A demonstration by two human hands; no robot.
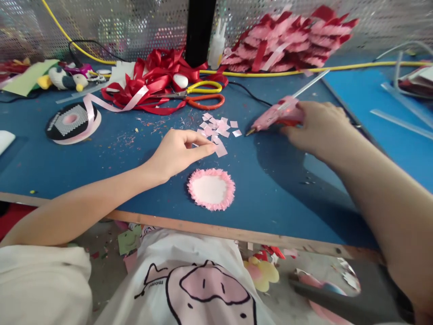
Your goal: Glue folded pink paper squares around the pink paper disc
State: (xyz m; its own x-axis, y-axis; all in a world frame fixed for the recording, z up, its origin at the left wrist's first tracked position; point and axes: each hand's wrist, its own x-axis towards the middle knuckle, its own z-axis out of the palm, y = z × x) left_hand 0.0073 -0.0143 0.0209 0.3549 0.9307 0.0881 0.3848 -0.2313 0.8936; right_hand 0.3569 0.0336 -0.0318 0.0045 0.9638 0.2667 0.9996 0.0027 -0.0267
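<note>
My left hand (184, 151) is closed in a pinch at the edge of a small heap of pink ribbon squares (211, 126), its fingertips on one pink square (221, 148). To the right, my right hand (313, 128) is wrapped round a pink glue gun (275, 113), whose nozzle points left toward the squares and down near the table. A clear glue stick (311, 84) juts from its back. Nearer the table's front edge lies a round white disc (209, 189) with a fluffy pink rim (230, 189), touched by neither hand.
Behind the squares lie scissors (204, 101) and tangled red ribbon (158, 67). A ribbon spool (71, 121) sits left. Farther back are a glue bottle (217, 47), stacked pink and red pieces (284, 40) and a yellow cable (270, 73). Clear sticks (402, 123) lie right.
</note>
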